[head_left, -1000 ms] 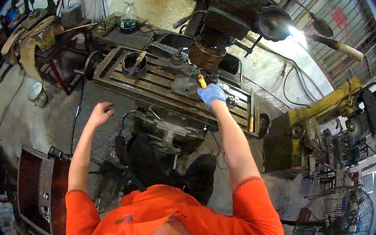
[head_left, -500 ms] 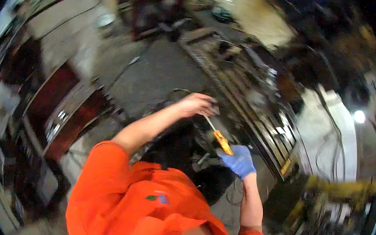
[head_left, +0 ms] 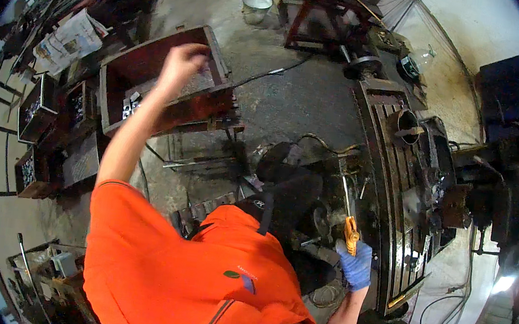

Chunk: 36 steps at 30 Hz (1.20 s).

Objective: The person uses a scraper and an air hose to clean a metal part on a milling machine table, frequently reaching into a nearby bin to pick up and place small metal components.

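My bare left hand (head_left: 186,64) reaches out over a red-brown metal bin (head_left: 205,108) at the left, its fingers curled and somewhat blurred. Whatever may be between those fingers is hidden or too small to make out. Small shiny metal pieces (head_left: 130,106) lie inside the bin near its left side. Down at the right, my right hand (head_left: 355,266) in a blue glove is closed round a tool with a yellow handle (head_left: 351,233) and a long thin metal shaft. That shaft points forward, beside the slotted bed of a machine.
The long slotted machine table (head_left: 390,196) runs along my right. Smaller boxes of metal parts (head_left: 38,108) stand at far left. Beyond are a white bucket (head_left: 256,8) and a dark red stand (head_left: 316,31). A black cable (head_left: 269,73) crosses the floor.
My left hand has swung from near the tool's tip to above the bin at the left. The view has turned left. My right hand still grips the yellow-handled tool.
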### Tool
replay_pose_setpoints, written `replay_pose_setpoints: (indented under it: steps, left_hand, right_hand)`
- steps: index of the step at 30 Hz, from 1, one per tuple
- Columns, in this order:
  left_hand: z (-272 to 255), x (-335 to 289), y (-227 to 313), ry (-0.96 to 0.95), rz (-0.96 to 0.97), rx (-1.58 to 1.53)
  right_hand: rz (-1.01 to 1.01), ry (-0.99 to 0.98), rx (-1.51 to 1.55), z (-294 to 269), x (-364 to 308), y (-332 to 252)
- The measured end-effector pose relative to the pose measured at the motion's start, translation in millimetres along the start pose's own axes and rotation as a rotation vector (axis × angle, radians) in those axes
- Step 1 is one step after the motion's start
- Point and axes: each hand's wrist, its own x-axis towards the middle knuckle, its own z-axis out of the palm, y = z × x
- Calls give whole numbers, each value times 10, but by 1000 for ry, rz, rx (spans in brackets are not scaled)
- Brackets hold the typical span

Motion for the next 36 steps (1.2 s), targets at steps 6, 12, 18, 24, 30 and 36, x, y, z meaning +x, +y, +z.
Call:
replay_pose_setpoints:
  steps: [6, 12, 18, 24, 30, 36]
  left_hand:
    - [-946, 111, -1493, -26, -415, 1048]
    - [-750, 77, -1776, -355, -445, 1051]
    - [-805, 69, -1584, -145, -470, 593]
    - [-392, 147, -464, 77, -255, -698]
    - [671, 196, 733, -455, -79, -846]
    - [2077, -135, 1369, -882, 23, -880]
  right_hand:
    - [80, -37, -11, 137, -11, 164]
    - [-33, 33, -142, 152, -4, 175]
    - [31, 67, -80, 153, -112, 233]
    - [-32, 58, -184, 99, -128, -3]
    - [-92, -8, -351, -67, -38, -630]
    - [-68, 130, -470, -369, -29, -604]
